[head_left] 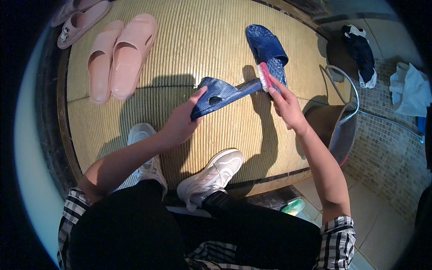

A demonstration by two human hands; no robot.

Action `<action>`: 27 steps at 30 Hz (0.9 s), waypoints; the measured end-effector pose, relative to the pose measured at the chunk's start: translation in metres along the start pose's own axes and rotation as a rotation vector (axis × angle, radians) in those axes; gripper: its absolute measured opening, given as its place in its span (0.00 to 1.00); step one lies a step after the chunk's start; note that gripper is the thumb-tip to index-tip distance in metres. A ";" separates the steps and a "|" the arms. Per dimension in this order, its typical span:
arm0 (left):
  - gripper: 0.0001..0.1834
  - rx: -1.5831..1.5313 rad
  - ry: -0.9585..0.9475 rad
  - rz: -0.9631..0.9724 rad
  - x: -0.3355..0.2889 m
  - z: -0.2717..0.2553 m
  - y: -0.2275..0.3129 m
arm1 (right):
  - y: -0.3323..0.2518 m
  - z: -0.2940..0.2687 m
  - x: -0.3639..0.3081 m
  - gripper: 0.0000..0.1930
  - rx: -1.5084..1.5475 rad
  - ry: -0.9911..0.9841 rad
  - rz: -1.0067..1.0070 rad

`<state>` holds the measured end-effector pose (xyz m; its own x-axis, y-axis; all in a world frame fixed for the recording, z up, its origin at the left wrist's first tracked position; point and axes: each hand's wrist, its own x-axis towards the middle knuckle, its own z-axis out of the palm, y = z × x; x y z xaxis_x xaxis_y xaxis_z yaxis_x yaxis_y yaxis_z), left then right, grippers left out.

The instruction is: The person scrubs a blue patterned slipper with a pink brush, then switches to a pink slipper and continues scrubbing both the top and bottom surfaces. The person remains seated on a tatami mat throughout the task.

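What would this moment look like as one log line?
left hand: grips blue slipper | right hand: presses pink brush on its end | second blue slipper: on mat | pink slippers: mat, left

Slippers: two dark blue [223,93] [267,49], far left pair pale pink [121,56]. Brush [264,77]: pink, white bristles. Mat [198,40]: yellow, ribbed. Sneakers [211,175]: white. Sleeves [337,240]: black-and-white check.
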<state>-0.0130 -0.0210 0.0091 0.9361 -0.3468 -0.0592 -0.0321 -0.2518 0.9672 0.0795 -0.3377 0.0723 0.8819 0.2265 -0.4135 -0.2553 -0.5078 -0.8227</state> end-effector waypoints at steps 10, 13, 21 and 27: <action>0.42 0.028 0.019 0.092 0.003 -0.004 -0.004 | 0.006 0.008 -0.009 0.23 0.193 0.201 0.326; 0.42 0.034 0.021 0.021 0.001 -0.003 -0.002 | 0.006 0.028 -0.012 0.24 -0.247 0.248 -0.203; 0.41 0.099 0.083 0.161 0.026 0.004 -0.006 | -0.079 0.109 -0.044 0.29 -0.713 -0.321 -0.440; 0.41 -0.214 0.055 -0.183 0.020 0.006 -0.006 | -0.027 0.056 -0.010 0.27 -0.686 0.093 -0.402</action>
<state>0.0033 -0.0321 0.0003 0.9372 -0.2621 -0.2302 0.2087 -0.1074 0.9721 0.0551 -0.2798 0.0771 0.8918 0.4457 -0.0773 0.3628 -0.8068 -0.4664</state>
